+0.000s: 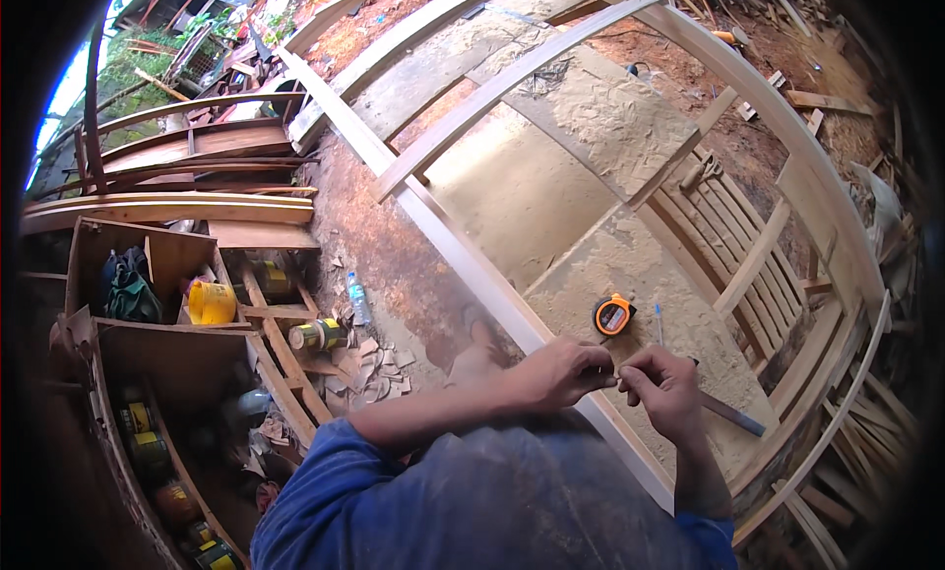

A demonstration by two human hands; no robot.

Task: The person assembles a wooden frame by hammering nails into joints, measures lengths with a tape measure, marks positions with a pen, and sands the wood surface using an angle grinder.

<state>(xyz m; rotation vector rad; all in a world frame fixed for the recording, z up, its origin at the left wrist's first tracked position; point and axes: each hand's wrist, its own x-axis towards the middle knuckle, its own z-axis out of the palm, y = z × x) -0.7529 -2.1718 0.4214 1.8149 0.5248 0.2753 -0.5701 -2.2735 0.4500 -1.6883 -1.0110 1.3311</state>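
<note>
My left hand (581, 371) is closed, fingertips curled, just left of my right hand (658, 388), above the long pale timber rail (546, 346). My right thumb and forefinger pinch together, almost touching the left fingertips; anything small between them is too small to name. A dark, bar-like tool (733, 415) lies on the dusty board (625, 265), partly hidden behind my right hand. An orange and black tape measure (612, 315) and a blue pen (659, 324) rest on the board just beyond my hands.
Crosspieces (532, 68) span the curved timber frame (817, 186), with a slatted wooden piece (743, 255) at the right. At the left are wooden boxes (167, 334) with tins and a yellow container (210, 301), stacked planks (167, 210), and a plastic bottle (356, 299) beside wood scraps.
</note>
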